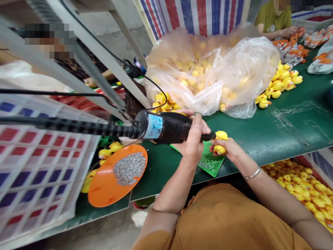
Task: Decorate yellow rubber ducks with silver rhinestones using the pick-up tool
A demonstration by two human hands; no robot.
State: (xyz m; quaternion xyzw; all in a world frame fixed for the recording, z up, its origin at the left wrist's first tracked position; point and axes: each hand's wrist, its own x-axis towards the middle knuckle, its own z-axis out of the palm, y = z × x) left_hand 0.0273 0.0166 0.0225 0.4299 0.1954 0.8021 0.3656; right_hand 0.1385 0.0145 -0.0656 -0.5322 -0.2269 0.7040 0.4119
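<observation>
1. Green tabletop (286,128) runs across, with a big clear bag of ducks (208,69) at 12 o'clock.
2. Left hand (194,140), grip wrapped tight around one electric screwdriver (166,127), tip aimed at 3 o'clock.
3. Right hand (229,149), grip pinching one yellow duck (220,142) steady against the tip.
4. One orange dish of screws (117,177) at 8 o'clock, handy.

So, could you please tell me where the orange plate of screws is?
The orange plate sits at the lower left, on the green table's near edge, left of the green perforated tray.

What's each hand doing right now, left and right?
Left hand: closed around the electric screwdriver.
Right hand: closed on a yellow toy duck at the screwdriver's tip.
</observation>
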